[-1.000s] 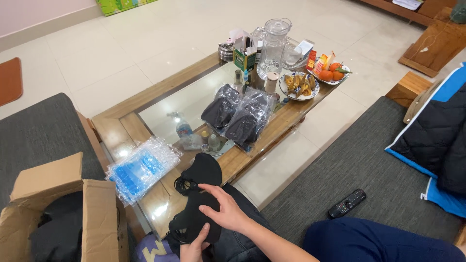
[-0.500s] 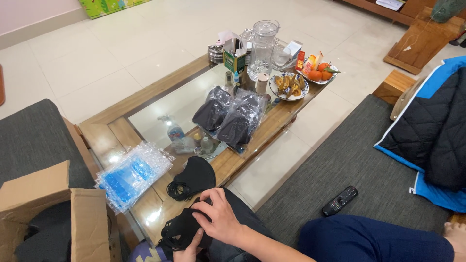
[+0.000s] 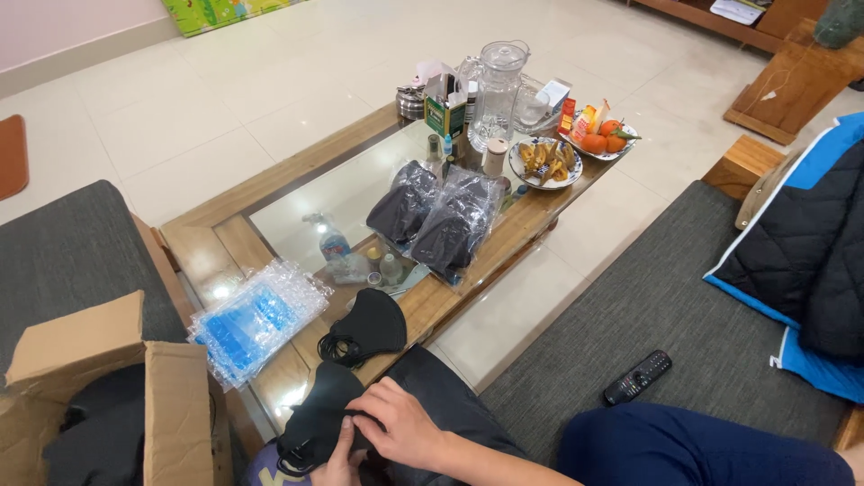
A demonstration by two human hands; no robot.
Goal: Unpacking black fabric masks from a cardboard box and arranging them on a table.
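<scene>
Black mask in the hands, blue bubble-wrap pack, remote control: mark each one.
Black mask (image 3: 317, 416), head view: on its cloth left of the fingers.
Blue bubble-wrap pack (image 3: 258, 317), head view: on the middle of the pack.
Remote control (image 3: 637, 376), head view: on the middle of its keypad.

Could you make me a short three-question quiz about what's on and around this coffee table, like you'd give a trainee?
1. True or false: the right hand rests on a black face mask.
2. What lies on the sofa beside the person's leg? A) a phone B) a remote control C) a book
3. What colour are the masks in the clear packet by the cardboard box?

Key: 1 true; 2 B; 3 blue.
</scene>
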